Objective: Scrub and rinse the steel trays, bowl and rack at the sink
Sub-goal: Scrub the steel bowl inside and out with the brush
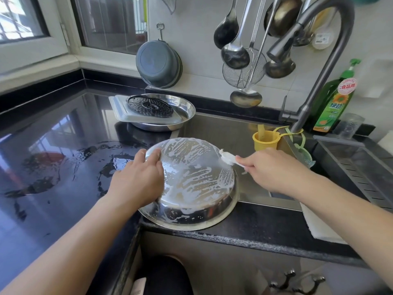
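Spreading across the left and front of the view, the dark, glossy table (53, 150) is wet, with puddles near its middle, and the steel sink (231, 133) is let into it at the right under a tall curved faucet (331, 60). An upturned steel bowl (191, 184) lies tilted at the sink's near left corner, its rim resting on the front edge of the table and its underside streaked with white suds. The left hand (138, 179) lies on the bowl's left side, fingers together and bent over its edge, steadying it. The right hand (270, 169) is closed round the handle of a white brush (228, 157), whose sudsy head touches the bowl's upper right edge. Farther back, at the sink's far left corner, a round steel tray (182, 116) holds a rectangular steel tray (123, 112), with a dark perforated round rack (150, 105) lying on top. A grey basin (158, 62) hangs on the tiled wall above them, and ladles and a wire skimmer (240, 73) hang to its right. A green bottle of dish soap (333, 101) stands behind the faucet, and a yellow cup (265, 139) hangs at the sink's far edge.
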`<move>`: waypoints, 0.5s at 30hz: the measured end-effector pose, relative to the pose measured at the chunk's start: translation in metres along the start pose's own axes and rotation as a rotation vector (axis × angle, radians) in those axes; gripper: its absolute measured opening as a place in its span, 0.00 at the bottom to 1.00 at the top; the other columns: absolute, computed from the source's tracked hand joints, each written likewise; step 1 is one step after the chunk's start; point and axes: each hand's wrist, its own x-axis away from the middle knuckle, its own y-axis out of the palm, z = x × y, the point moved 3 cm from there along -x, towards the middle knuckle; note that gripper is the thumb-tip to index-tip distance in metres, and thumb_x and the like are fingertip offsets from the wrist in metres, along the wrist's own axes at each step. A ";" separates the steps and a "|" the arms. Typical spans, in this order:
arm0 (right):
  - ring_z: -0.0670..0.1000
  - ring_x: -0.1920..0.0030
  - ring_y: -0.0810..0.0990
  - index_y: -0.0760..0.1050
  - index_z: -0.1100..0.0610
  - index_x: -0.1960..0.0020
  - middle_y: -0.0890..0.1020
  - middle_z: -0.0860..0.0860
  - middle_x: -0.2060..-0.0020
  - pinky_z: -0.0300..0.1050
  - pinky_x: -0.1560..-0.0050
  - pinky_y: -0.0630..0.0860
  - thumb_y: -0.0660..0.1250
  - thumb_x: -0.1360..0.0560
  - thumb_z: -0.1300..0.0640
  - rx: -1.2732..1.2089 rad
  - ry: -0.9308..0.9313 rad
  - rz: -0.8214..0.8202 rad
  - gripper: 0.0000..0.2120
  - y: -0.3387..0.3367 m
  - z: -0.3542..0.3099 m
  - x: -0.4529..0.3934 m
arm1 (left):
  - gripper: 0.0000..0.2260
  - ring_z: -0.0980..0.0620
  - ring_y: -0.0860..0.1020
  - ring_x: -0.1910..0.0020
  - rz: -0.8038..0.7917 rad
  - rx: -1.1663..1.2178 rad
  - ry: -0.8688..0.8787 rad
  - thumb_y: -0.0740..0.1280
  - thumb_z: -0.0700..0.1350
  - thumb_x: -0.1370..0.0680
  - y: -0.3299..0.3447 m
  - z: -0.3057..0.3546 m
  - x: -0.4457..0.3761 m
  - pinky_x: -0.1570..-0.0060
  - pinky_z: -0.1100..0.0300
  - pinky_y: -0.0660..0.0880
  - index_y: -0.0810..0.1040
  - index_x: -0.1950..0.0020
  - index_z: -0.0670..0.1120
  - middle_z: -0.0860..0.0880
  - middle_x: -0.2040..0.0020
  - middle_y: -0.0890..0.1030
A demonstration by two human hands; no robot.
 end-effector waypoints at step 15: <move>0.47 0.69 0.69 0.67 0.32 0.27 0.71 0.45 0.64 0.45 0.72 0.64 0.55 0.14 0.51 -0.023 -0.118 -0.064 0.20 0.002 -0.033 0.019 | 0.25 0.35 0.66 0.25 0.012 -0.003 -0.010 0.47 0.52 0.14 0.001 0.000 -0.001 0.34 0.35 0.67 0.50 0.16 0.56 0.45 0.17 0.54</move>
